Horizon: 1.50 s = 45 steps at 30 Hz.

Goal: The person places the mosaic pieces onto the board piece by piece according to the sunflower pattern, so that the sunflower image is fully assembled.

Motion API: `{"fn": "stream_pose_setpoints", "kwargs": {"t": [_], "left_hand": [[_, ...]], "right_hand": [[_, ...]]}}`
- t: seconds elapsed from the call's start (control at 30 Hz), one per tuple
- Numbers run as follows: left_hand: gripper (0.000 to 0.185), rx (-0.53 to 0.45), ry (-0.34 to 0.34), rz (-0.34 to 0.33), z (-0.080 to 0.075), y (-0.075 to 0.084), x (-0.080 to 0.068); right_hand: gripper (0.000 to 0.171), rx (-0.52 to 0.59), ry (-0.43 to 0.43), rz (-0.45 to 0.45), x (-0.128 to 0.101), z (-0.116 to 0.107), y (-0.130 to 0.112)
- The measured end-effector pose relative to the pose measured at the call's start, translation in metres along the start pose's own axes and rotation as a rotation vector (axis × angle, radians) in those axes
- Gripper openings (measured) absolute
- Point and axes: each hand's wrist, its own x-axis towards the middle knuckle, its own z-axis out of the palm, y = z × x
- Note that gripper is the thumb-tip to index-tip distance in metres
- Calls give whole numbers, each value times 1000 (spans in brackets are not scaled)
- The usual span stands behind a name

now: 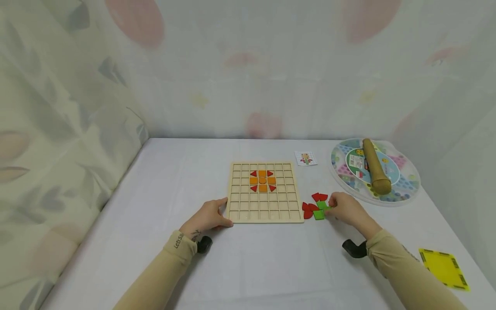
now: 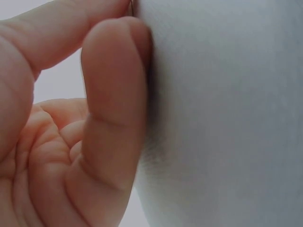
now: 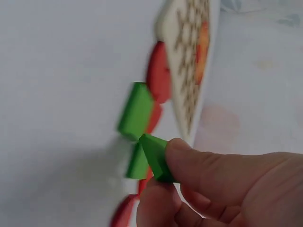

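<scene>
A pale wooden grid board point(image 1: 242, 206) lies on the table, with orange pieces point(image 1: 263, 188) and small red triangles point(image 1: 253, 174) set in its cells. At the board's front left corner my left hand point(image 1: 207, 216) holds the edge, index finger on the left side and thumb at the front. My right hand point(image 1: 346, 211) pinches a green piece point(image 3: 157, 158) between thumb and finger, just right of the board. Below it lie green squares point(image 3: 136, 111). Several red pieces point(image 1: 308, 214) with curved edges lie between these and the board.
A small pattern card point(image 1: 305, 158) lies behind the board's right side. To the far right, a brown stick-like object point(image 1: 373, 165) rests on a round patterned case point(image 1: 342, 157). A yellow square point(image 1: 443, 268) lies near the table's right edge. Curtains enclose the back and sides.
</scene>
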Motion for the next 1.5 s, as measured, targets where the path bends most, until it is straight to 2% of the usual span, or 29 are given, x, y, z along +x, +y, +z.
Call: {"fn": "stream_pose_setpoints", "kwargs": {"t": [0.17, 0.27, 0.43, 0.57, 0.77, 0.97, 1.13, 1.33, 1.5], "left_hand": [[93, 5, 8, -4, 0, 0, 0], [93, 3, 11, -5, 0, 0, 0], [94, -8, 4, -16, 0, 1, -1], [94, -15, 3, -25, 1, 1, 0], [94, -9, 7, -24, 1, 0, 1], [94, -9, 7, -19, 1, 0, 1], [94, -9, 5, -11, 1, -1, 1], [94, -8, 11, -5, 1, -1, 1], [94, 2, 15, -1, 1, -2, 1]], "right_hand": [[19, 140, 2, -9, 14, -11, -24], [21, 249, 14, -9, 26, -10, -45], [23, 414, 17, -8, 45, 10, -75], [17, 474, -2, 16, 58, 31, -94], [11, 460, 4, 45, 71, 61, -112], [10, 417, 97, 41, 80, 80, -120], [13, 330, 155, 20, 78, 86, -126], [17, 283, 201, 20, 75, 89, -130], [31, 219, 205, 28, 77, 89, -130]]}}
